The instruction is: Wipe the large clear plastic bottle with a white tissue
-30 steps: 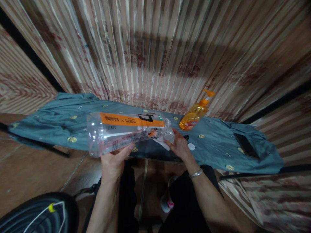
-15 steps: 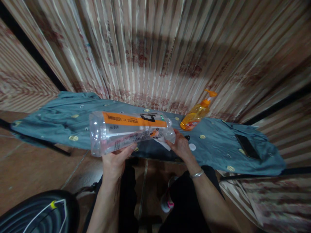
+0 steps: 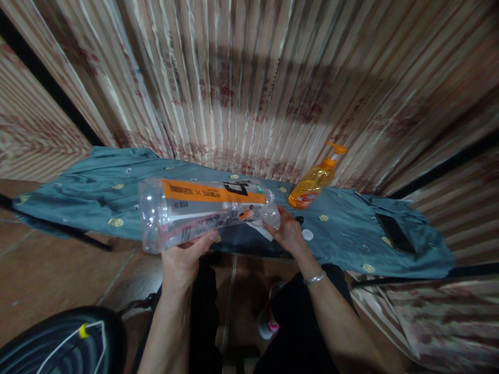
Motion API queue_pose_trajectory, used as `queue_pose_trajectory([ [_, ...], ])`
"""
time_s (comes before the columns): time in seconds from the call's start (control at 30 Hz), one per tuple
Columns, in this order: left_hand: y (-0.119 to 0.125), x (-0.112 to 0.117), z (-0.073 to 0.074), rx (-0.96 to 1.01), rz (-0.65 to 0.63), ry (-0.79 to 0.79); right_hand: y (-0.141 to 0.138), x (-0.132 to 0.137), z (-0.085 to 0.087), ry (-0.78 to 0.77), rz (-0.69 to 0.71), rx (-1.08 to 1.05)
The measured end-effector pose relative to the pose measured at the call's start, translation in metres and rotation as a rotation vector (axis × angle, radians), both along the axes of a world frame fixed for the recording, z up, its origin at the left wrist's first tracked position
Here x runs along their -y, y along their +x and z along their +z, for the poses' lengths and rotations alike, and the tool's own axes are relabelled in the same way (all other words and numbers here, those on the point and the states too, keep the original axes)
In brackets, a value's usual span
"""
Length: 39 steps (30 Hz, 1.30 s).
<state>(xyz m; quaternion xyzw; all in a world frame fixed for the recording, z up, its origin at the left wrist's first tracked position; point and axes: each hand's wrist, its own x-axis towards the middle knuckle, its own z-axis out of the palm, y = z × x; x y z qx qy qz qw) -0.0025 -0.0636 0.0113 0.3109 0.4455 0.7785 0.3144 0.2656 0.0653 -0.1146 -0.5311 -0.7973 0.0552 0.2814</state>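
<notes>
A large clear plastic bottle [image 3: 202, 210] with an orange and grey label lies sideways in the air above the cloth-covered table. Its wide base points left and its narrow end right. My left hand [image 3: 187, 259] grips its underside near the base, thumb along the front. Around the narrow end, the fingers of my right hand [image 3: 287, 231] are closed; they are partly hidden. A white piece of tissue or cloth [image 3: 260, 229] shows under the bottle beside my right fingers, and I cannot tell whether they pinch it too.
An orange pump bottle [image 3: 310, 189] stands behind my right hand on the teal table cover [image 3: 93, 182]. A white round cap [image 3: 307, 235] and a small black object [image 3: 300, 219] lie nearby. Farther right is a phone [image 3: 395, 232]. A black round seat [image 3: 62, 340] is at lower left.
The view has shifted very slightly. Both hands keep their hold, and the bottle stays in nearly the same position.
</notes>
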Motion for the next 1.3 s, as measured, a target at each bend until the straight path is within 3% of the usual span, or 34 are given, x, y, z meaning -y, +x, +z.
queue_pose_trajectory([
  [0.37, 0.002, 0.0, 0.008, -0.021, 0.039, -0.002, -0.008, 0.003, 0.01, -0.046, -0.018, 0.021],
  [0.67, 0.002, -0.003, 0.004, -0.02, 0.025, 0.034, -0.013, 0.007, 0.019, -0.076, -0.025, 0.005],
  [1.0, -0.003, -0.006, -0.002, -0.065, 0.015, 0.057, -0.014, 0.003, 0.017, -0.081, -0.03, 0.02],
  [1.3, -0.003, -0.004, 0.003, -0.07, 0.0, 0.055, -0.014, 0.004, 0.022, -0.107, -0.031, 0.027],
])
